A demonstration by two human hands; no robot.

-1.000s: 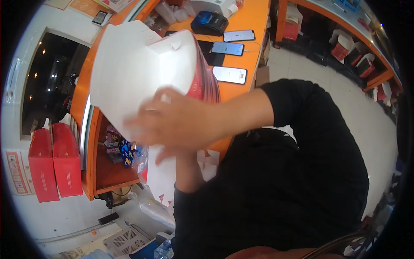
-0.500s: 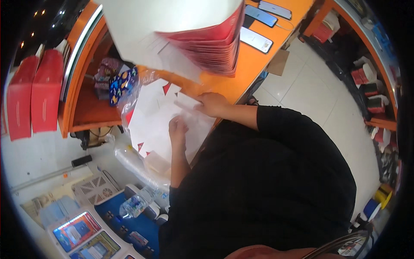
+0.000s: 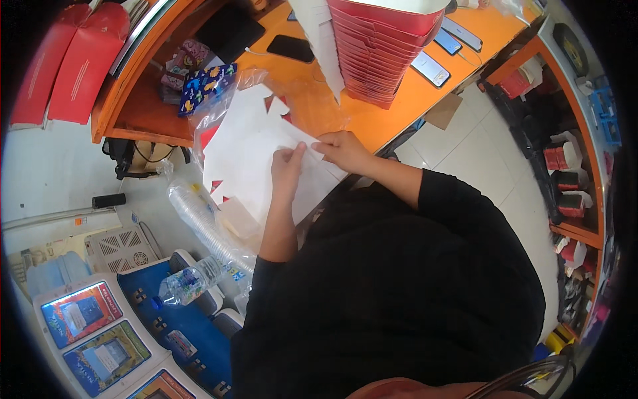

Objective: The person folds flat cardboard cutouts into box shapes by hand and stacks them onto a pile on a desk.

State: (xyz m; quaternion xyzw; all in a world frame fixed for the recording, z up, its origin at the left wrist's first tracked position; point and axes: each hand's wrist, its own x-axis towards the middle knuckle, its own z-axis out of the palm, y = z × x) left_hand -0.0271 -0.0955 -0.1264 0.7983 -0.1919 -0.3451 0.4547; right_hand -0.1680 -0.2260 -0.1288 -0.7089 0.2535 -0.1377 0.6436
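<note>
Flat white cardboard box blanks (image 3: 249, 143) lie in an opened clear plastic bag (image 3: 249, 78), with red showing at their notches and edges. My right hand (image 3: 342, 151) pinches the blanks' right edge between thumb and fingers. Close beside it, my left hand (image 3: 286, 174) is closed at the same edge, thumb and fingertips pressed together on the white card. How many layers the fingers grip cannot be made out. Beyond my hands stands a tall stack of nested red cartons (image 3: 375, 56) with white insides.
Several phones (image 3: 432, 68) lie right of the stack on the orange counter (image 3: 372, 123). A dark phone (image 3: 290, 48) and black tablet-like slab (image 3: 229, 30) lie left. Below left are a sleeve of clear plastic cups (image 3: 206, 219), a water bottle (image 3: 189, 282) and a drinks machine (image 3: 86, 319).
My left hand has moved up and right across the card, close to my right hand. The view has shifted, so the whole carton stack's side shows and more of the counter is visible.
</note>
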